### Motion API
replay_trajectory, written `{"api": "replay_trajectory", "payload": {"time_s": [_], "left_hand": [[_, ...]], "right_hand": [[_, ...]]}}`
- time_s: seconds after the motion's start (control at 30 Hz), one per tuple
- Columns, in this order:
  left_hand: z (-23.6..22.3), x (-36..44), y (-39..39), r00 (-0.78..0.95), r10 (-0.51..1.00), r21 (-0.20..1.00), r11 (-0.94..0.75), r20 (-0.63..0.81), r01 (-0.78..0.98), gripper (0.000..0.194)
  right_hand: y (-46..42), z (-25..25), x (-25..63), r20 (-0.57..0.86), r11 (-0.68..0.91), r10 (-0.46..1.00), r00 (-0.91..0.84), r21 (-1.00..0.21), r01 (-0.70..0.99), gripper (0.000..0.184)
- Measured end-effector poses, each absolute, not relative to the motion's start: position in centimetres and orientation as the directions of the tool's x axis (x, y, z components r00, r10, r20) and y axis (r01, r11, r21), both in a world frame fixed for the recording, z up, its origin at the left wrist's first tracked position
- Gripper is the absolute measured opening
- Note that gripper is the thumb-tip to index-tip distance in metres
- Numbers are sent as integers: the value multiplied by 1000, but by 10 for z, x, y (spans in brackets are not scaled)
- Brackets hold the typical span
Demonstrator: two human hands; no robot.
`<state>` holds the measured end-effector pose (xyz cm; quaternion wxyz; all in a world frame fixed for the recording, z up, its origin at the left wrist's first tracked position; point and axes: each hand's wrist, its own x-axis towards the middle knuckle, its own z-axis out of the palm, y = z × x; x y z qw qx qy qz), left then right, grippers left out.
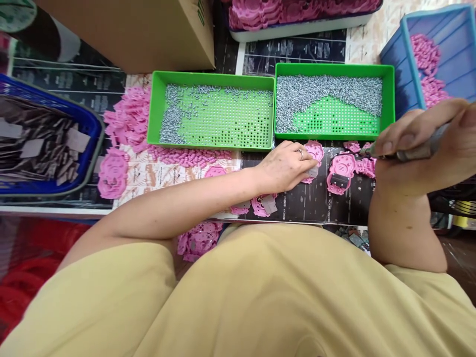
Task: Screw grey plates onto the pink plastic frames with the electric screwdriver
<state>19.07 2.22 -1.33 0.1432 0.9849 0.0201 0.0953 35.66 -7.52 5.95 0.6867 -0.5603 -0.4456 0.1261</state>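
Observation:
My left hand [284, 166], a ring on one finger, reaches across the bench with its fingers closed on a pink plastic casing [313, 152]; the fingertips hide part of it. In my right hand [420, 144] is a grey screwdriver [407, 152], its narrow end pointing left towards small pink parts [365, 166]. Between the hands lies another pink casing with a black rectangular piece [339, 179] on it. Below my left wrist, a pink casing with a grey flat piece [265, 204] rests near the bench edge.
Two green trays, left [211, 145] and right [334, 136], hold small metal screws. A blue basket [87, 171] of dark flat pieces stands left. Pink parts [130, 119] are heaped beside the left tray. A cardboard box [148, 34] and a blue bin [457, 44] stand behind.

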Motion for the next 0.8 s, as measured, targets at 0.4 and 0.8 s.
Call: {"api": "replay_trajectory", "payload": {"time_s": [0.4, 0.8], "left_hand": [[-9, 194, 20, 990, 84, 258, -965, 110, 53, 26], [-10, 195, 19, 989, 56, 202, -979, 134, 28, 22]], "right_hand": [[-74, 32, 327, 624, 529, 550, 555, -775, 347, 15], [-71, 26, 324, 621, 470, 567, 541, -784, 406, 25]]}}
